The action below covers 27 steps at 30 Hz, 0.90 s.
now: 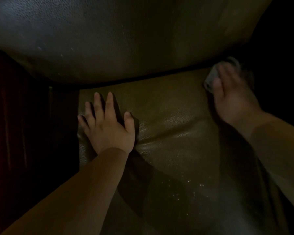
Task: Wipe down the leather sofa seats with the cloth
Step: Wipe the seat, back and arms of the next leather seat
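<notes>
Your right hand (231,92) presses the cloth (210,78) at the seat cushion (168,116)'s back right corner; grip blurred, probably curled. Unwiped leather lies leftward, toward your flat, splayed left hand (107,126).

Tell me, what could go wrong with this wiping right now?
The cloth sits by the dark gap under the backrest and might slip in. The left hand presses the seat into creases the wipe may miss. Dim light could hide the specks near the front.

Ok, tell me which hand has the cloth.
The right hand, up at the back crease of the seat cushion, holds the grey cloth. The left hand has nothing in it: it rests flat, fingers spread, on the cushion's left edge.
</notes>
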{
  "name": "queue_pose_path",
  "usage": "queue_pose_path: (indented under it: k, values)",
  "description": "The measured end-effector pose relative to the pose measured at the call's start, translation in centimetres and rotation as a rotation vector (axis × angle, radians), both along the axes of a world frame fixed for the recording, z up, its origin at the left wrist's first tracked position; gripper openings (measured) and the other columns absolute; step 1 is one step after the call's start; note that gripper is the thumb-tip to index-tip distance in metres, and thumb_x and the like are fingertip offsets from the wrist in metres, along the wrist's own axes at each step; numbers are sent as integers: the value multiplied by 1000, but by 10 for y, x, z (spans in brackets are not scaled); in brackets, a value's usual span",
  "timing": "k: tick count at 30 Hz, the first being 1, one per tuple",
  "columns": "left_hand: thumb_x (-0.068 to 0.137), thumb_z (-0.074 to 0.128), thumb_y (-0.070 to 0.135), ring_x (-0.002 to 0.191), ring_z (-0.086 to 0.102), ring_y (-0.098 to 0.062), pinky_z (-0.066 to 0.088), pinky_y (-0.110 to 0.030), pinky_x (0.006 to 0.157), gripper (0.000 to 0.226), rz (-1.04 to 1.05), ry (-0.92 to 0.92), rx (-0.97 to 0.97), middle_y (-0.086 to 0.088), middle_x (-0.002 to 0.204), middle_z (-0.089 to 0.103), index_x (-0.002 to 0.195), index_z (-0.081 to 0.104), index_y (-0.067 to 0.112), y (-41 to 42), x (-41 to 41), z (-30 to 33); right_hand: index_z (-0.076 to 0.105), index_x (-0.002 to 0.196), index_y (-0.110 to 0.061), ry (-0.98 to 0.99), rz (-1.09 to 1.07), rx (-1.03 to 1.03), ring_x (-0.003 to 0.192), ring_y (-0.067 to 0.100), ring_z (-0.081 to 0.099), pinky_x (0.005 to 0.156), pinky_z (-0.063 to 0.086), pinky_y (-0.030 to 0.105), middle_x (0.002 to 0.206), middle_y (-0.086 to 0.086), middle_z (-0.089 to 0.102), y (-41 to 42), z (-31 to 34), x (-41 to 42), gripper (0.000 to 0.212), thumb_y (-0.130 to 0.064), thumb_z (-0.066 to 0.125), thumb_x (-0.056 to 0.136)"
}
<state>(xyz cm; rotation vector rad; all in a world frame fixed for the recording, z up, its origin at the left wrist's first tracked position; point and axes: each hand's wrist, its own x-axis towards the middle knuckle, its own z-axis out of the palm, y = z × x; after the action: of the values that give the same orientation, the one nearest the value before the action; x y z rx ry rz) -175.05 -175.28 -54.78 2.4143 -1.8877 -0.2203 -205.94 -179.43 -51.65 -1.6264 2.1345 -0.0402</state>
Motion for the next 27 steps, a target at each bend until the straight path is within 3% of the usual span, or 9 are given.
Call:
queue_pose_path:
  k: [2, 7, 9, 12, 14, 20, 22, 25, 27]
  values:
    - [96, 34, 59, 160, 14, -35, 6, -62, 128, 73, 3, -5, -2, -5, 174, 22, 164, 27, 32, -1, -1, 1, 7, 167, -19, 41, -107, 87, 161, 23, 1, 130, 3, 42, 175, 2, 0, 1, 1, 18, 76, -62, 5, 104]
    - [97, 33, 60, 159, 16, -36, 9, -64, 128, 73, -17, -1, 18, -5, 174, 23, 164, 29, 32, -2, 0, 10, 5, 166, -31, -51, 630, 32, 156, 14, -10, 125, -8, 37, 174, -6, 5, 21, 12, 57, 87, -79, -2, 95]
    - [97, 33, 60, 159, 17, -36, 9, -64, 127, 73, -13, 7, 19, -5, 173, 24, 164, 30, 32, -3, 0, 12, 8, 167, -31, -20, 508, 14, 159, 16, -4, 127, -5, 37, 175, -5, 7, 11, 6, 24, 81, -74, 3, 98]
    - [97, 33, 60, 159, 17, -35, 9, -63, 128, 73, -8, 7, 24, -6, 173, 25, 163, 31, 32, -2, -1, 15, 2, 167, -29, -54, -28, 91, 161, 22, 0, 125, 1, 36, 175, -6, -4, 1, 2, -14, 70, -62, 11, 106]
    - [97, 31, 61, 160, 16, -35, 9, -62, 128, 73, -11, -3, 59, -5, 174, 23, 164, 28, 32, -4, -3, 20, -2, 167, -26, -7, -92, 134, 160, 26, -3, 129, 3, 43, 175, -4, -9, 6, 5, 7, 74, -65, 9, 105]
    - [94, 30, 63, 161, 12, -35, 10, -59, 129, 80, 27, 19, 209, -6, 175, 16, 166, 24, 29, -17, -10, 40, -4, 165, -34, -39, 632, 65, 159, 18, -10, 127, -7, 42, 174, -11, -6, 50, 18, 35, 80, -76, 8, 97]
    - [91, 30, 64, 160, 16, -32, 12, -58, 130, 82, -14, 88, 166, -7, 173, 21, 164, 32, 27, -27, -36, 42, 3, 166, -32, 32, 490, 51, 160, 21, -3, 129, -2, 44, 175, -7, 0, 20, 7, 6, 72, -66, 11, 103]
    - [97, 28, 64, 162, 11, -25, 8, -52, 131, 73, -310, 66, 106, 1, 175, 17, 164, 28, 34, -23, -77, 32, 15, 166, -29, -75, 79, 37, 160, 23, 2, 128, 4, 38, 174, -4, 9, -14, -5, -12, 64, -57, 13, 109]
    - [99, 29, 62, 162, 11, -24, 9, -49, 132, 72, -319, 35, 79, 3, 175, 16, 165, 26, 34, -21, -82, 22, 11, 167, -30, -86, -11, -10, 160, 23, 6, 127, 10, 38, 175, -6, 5, 1, -8, 0, 66, -60, 14, 108]
